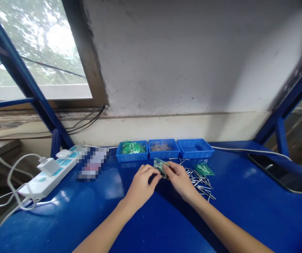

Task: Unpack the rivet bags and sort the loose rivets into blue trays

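Note:
A small see-through plastic bag [159, 166] with a green tint is held up between my two hands, above the blue table. Small silvery and green pieces show through it. My right hand [179, 178] grips its right side, thumb and fingers closed. On the other side, the thumb and forefinger of my left hand [144, 181] pinch together at the bag's lower left edge. Just right of my right hand lies a loose pile of thin metal pins that look like blind rivets [202, 184]. A flat green packet [204, 169] rests at the pile's far edge.
Along the wall stand three blue bins: one with green packets [133, 147], one with brownish pieces [163, 147], and a third bin [195, 155]. A white power strip [41, 182] with cables lies left, beside a pixelated item [93, 164]. A dark phone [281, 172] lies right.

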Demonstrator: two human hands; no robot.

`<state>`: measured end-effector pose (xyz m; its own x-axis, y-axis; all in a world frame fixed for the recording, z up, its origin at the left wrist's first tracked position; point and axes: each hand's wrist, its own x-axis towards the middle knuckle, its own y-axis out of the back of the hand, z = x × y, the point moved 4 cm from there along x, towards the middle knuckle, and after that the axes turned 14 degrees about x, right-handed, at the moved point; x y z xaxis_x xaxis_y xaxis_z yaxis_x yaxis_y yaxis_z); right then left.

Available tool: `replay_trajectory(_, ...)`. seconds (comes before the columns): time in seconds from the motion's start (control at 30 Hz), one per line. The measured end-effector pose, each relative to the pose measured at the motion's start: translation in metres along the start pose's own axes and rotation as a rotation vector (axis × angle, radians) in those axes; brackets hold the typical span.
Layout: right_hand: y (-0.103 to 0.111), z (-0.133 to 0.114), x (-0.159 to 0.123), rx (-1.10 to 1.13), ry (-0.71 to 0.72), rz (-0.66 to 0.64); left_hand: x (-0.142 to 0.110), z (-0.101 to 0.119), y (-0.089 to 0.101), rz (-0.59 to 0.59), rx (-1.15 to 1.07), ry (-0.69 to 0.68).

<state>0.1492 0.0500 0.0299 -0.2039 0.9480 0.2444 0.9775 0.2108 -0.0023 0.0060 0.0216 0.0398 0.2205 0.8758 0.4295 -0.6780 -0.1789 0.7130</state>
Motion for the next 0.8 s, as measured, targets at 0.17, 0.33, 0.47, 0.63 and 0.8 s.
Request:
replay_trajectory(0.17, -0.012, -0.010, -0.012, -0.423, 0.407, -0.154, 0.000, -0.024, -0.012, -0.147, -0.543, 0.496)
replay_trajectory(0.33, -0.010, -0.015, -0.012, -0.601, 0.473, -0.155, 0.020, -0.036, 0.029, 0.077, -0.134, 0.313)
replay_trajectory(0.47, 0.020, -0.023, 0.001, -0.735, 0.318, -0.182, 0.040, -0.053, 0.079, 0.377, 0.427, 0.175)
replay_trajectory(0.63, 0.054, -0.017, 0.004, -0.838, 0.061, -0.432, 0.048, -0.077, 0.070, 0.193, 0.876, 0.079)
replay_trajectory(0.8, 0.050, -0.009, -0.004, -0.863, -0.069, -0.533, 0.038, -0.078, 0.047, 0.123, 0.934, 0.155)
